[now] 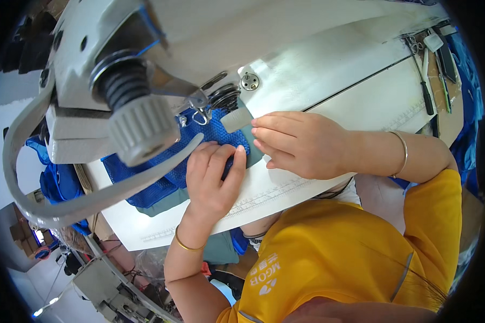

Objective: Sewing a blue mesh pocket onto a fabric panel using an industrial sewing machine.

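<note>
Left hand (211, 180) is pressing blue cloth (154, 194), unclenched; whether right hand (313, 144) is gripping is unclear; uneven pressure is risking skew.

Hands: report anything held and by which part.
Left hand rests on blue mesh fabric near right end, grip unclear; whether right hand holds anything cannot be told.

Dressed in bright yellow top (334, 258) with loose short sleeves (433, 202). Printed on chest with white lettering and small white emblem (267, 286). Trimmed each side with narrow grey strip (402, 275). Adorned above left hand (213, 180) with slim gold-toned bangle (188, 246); above right hand (312, 145), with slim silver-toned bangle (404, 153).
</note>
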Demonstrator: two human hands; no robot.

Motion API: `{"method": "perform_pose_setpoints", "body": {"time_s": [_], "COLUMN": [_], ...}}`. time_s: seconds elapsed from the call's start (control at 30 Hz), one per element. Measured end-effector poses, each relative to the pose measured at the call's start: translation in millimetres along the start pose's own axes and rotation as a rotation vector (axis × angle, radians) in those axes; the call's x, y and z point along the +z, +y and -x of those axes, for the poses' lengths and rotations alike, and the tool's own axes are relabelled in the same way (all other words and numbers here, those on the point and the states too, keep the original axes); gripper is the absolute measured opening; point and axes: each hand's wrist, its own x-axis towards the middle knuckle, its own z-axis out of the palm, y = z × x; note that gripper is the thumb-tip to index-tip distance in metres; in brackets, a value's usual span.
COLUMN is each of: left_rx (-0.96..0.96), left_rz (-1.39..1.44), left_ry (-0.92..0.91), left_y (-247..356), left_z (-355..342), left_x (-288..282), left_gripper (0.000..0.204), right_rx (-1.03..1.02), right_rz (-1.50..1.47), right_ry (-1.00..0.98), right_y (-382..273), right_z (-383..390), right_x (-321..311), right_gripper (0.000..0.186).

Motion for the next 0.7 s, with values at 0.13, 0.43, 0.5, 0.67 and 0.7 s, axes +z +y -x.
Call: {"method": "perform_pose_setpoints", "body": {"time_s": [0.13,0.43,0.5,0.67,0.7], "left_rx": [0.023,0.105,0.097,0.08,0.075], "left_rz": [-0.004,-0.056,-0.051,0.003,0.033], "left_ry": [-0.029,0.063,0.048,0.035,0.039], "left_y": [1,-2,-1,-2,-2], "left_z": [-1,-2,-1,-1,-1], "left_x": [-2,5,3,-1,0], "left_gripper": [0.024,0.022,0.023,0.026,0.028], "right_rx": [-0.008,-0.03,-0.026,-0.054,-0.054], "right_rz": [-0.007,0.017,-0.04,-0.019,-0.006], "right_ry": [-0.029,-0.026,-0.045,-0.119,-0.128], "right_y": [0,2,2,3,4], "right_z": [0,0,-1,-9,-11], "right_x": [-2,-3,-4,-12,-12], "right_gripper": [0.029,0.028,0.044,0.037,0.03]}}
